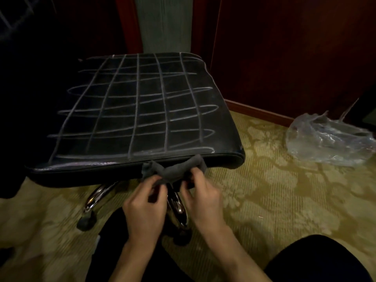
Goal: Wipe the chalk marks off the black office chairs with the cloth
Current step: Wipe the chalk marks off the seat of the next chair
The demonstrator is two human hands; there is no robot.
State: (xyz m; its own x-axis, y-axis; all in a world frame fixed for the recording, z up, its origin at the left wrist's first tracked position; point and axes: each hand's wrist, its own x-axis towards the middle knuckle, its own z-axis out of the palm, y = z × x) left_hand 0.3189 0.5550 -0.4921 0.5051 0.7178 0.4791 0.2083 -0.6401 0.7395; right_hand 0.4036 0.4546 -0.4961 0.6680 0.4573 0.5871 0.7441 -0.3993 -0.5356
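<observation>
Your left hand [145, 206] and right hand [200, 197] both pinch the grey cloth [173, 169], bunched just before the front edge of the black chair seat [140, 110]; each grip is curled round it. White chalk marks [138, 102] grid the whole seat. Below your hands stand the chrome chair legs [97, 195] and a castor [86, 221]. A clear plastic bag [329, 139] lies on the patterned carpet [264, 190] to your right, near the dark wooden wall [284, 47]. Open carpet lies between seat and bag.

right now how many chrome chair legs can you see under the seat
2: one chrome leg curving left to a caster, one between the hands. Others may hide behind the seat.
</observation>
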